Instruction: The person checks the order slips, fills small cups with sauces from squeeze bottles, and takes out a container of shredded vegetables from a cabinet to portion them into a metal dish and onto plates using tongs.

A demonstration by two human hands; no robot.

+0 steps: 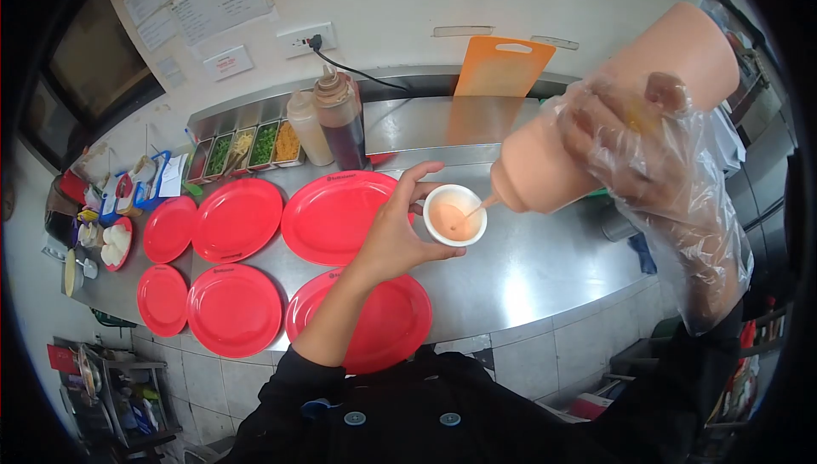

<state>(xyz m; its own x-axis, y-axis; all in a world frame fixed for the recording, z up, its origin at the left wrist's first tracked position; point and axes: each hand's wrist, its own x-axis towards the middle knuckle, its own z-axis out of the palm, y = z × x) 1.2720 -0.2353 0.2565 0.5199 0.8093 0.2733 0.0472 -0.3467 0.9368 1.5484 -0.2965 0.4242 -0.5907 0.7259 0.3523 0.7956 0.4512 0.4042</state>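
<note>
Above the cup point(427, 216) left fingers point(431, 251) pinch, right fingers point(585, 128) clasp a bottle point(538, 168) slanting down-left.

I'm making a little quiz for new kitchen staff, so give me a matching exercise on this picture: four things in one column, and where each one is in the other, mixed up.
Things:
1. Cup
2. Peach bottle
3. Orange board
4. Black plug

Places:
A. Propped upright by the wall
B. In the bare left hand
C. In the outlet
D. Tilted, in the gloved right hand

Right pairs: 1-B, 2-D, 3-A, 4-C.
</note>
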